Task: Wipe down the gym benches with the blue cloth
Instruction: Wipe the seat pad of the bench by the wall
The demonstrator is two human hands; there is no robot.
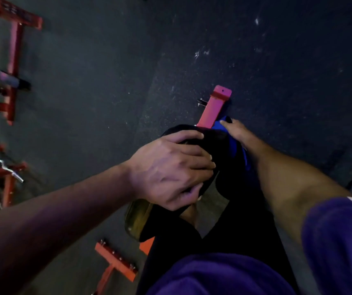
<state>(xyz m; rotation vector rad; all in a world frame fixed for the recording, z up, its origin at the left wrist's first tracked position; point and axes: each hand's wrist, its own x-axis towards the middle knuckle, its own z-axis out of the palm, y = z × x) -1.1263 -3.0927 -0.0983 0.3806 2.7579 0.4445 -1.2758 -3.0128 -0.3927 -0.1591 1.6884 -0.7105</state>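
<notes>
Head view, dim light, looking straight down. Black bench pad [217, 143] sits centre frame on a red frame [211, 111] that runs out toward 12–1 o'clock and ends in a foot plate on the dark rubber floor [107, 81].

Left hand [170, 169] lies on top of the pad, fingers spread and curved over its near edge, thumb tucked under at approx 6 o'clock; it braces the pad, nothing else in it. Right hand [235, 130] is on the far side of the pad at 1 o'clock, fingers fairly straight, pressing the blue cloth [239, 145] against the pad's side. The cloth shows as a strip from the fingertips down along the pad edge toward 5 o'clock; rest of it is hidden behind the wrist.

Risks, as I judge them:
- Cloth is pressed, not gripped, so a fast stroke could leave it behind or drop it to the floor, which looks dusty w/ white specks.
- Right fingertips sit just beside the red frame; a long stroke toward 12 could knock knuckles on steel or the small pin near the foot.
- Left hand covers part of the top, so that patch may get missed unless it shifts.
- Low light makes missed spots hard to see.

More red equipment [11, 67] stands at 9–10 o'clock, well apart.
</notes>
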